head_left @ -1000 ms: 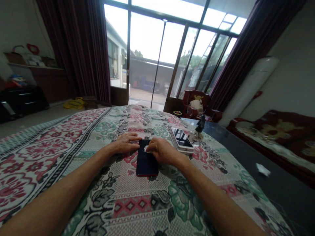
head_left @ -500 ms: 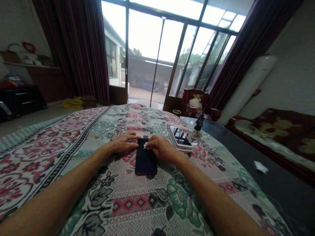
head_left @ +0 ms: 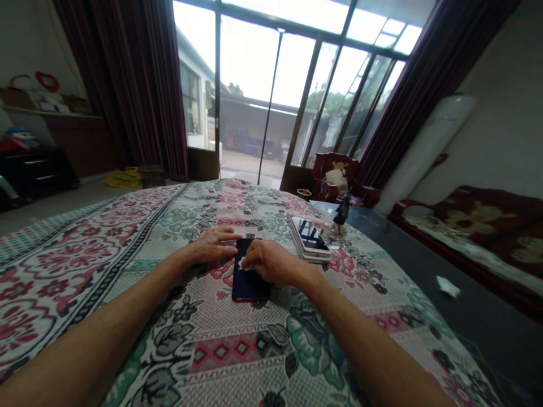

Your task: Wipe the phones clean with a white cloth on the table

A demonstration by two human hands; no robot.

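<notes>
A dark smartphone [head_left: 250, 285] with a reddish edge lies face up on the patterned cloth in front of me. My right hand [head_left: 269, 261] is closed in a pinch on a small white tissue [head_left: 242, 263], which touches the phone's screen. Part of the screen's upper right is hidden under that hand. My left hand [head_left: 215, 244] rests with fingers stretched out, its fingertips at the phone's upper left edge. To the right of my right hand sits a small stack of phones [head_left: 311, 237], the top one white-framed with a dark screen.
A floral cloth [head_left: 229, 350] covers the surface. Beyond the stack stands a small dark object [head_left: 341, 212] on a clear base. A crumpled white tissue [head_left: 448, 286] lies on the dark tabletop [head_left: 407, 257] at right. A wooden sofa [head_left: 475, 220] and glass doors [head_left: 254, 85] are farther off.
My right hand has moved the tissue down and slightly left across the phone's screen. My left hand stays at the phone's edge.
</notes>
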